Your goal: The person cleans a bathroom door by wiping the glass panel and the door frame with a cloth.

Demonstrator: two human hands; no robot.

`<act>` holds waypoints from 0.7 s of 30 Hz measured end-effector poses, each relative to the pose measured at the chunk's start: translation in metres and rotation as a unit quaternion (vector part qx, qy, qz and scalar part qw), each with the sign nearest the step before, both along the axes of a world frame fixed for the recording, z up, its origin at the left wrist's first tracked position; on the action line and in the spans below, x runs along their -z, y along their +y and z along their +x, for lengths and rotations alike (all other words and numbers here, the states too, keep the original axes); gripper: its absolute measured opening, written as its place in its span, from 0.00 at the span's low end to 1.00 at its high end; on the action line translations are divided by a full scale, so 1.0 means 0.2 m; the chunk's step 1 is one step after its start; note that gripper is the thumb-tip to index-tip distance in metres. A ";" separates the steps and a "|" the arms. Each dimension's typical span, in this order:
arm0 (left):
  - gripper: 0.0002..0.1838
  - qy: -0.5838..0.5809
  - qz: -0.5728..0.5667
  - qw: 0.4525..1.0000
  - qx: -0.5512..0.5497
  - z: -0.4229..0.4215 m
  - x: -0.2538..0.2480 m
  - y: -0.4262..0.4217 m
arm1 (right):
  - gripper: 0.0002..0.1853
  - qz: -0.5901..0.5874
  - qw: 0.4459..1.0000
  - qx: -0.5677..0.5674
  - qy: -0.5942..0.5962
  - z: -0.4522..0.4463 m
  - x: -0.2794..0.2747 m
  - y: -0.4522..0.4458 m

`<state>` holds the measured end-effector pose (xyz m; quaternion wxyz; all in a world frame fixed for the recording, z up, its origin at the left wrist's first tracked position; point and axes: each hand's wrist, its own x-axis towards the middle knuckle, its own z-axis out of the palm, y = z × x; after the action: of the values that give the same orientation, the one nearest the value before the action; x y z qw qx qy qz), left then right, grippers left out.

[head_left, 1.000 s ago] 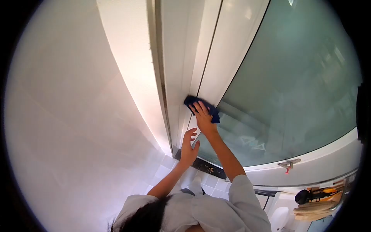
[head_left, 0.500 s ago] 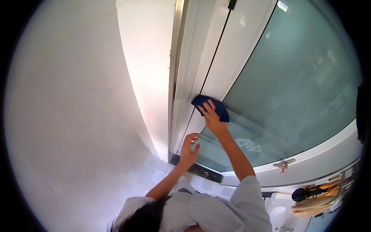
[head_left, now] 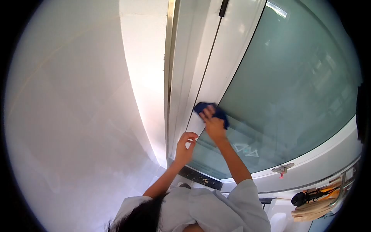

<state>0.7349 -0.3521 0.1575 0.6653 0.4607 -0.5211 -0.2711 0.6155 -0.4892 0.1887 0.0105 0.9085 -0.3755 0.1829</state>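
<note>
A dark blue cloth lies against the white door frame, overlapping the edge of the glass panel. My right hand presses on the cloth with its fingers spread over it, holding it to the frame. Lower and to the left, my left hand hovers near the frame's lower part, its fingers loosely curled with a gap to the thumb and nothing visible between them. Whether its fingertips touch the frame I cannot tell.
A black hinge sits high on the frame. A metal handle with a red tip is fixed to the door. At lower right, towels and a black item hang from a rail. A pale wall stands at left.
My right hand and the cloth have slid slightly down the frame. My left hand has shifted a little left, its thumb nearer the fingers. The view has tilted slightly.
</note>
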 end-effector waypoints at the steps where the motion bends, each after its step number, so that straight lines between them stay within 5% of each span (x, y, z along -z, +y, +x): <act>1: 0.13 -0.001 0.000 1.000 -0.005 0.01 0.00 0.00 | 0.28 -0.077 0.995 0.065 -0.021 -0.02 -0.09 0.02; 5: 0.15 -0.004 -0.006 0.999 -0.050 0.01 -0.07 -0.07 | 0.30 -0.385 0.873 0.236 -0.185 0.07 -0.49 0.02; 8: 0.28 -0.060 -0.032 0.995 -0.074 0.02 -0.12 -0.13 | 0.31 -0.333 0.931 0.099 -0.112 0.27 -0.46 -0.02; 11: 0.32 -0.139 -0.091 0.979 -0.117 0.01 -0.25 -0.20 | 0.31 -0.209 0.973 -0.026 -0.099 0.23 -0.24 -0.06; 13: 0.33 -0.155 -0.100 0.977 -0.103 0.03 -0.29 -0.23 | 0.30 -0.227 0.970 -0.069 -0.056 0.07 -0.17 -0.06; 17: 0.33 -0.143 -0.104 0.981 -0.079 0.02 -0.31 -0.23 | 0.30 -0.223 0.965 0.101 -0.097 -0.02 -0.34 0.04; 21: 0.33 -0.062 -0.080 0.994 -0.050 0.00 -0.31 -0.22 | 0.32 -0.403 0.879 0.178 -0.183 0.25 -0.55 -0.03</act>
<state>0.7343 -0.3967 0.2187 0.6790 0.4469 -0.5583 -0.1658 0.6652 -0.4952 0.2979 0.3392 0.6942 -0.4195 0.4765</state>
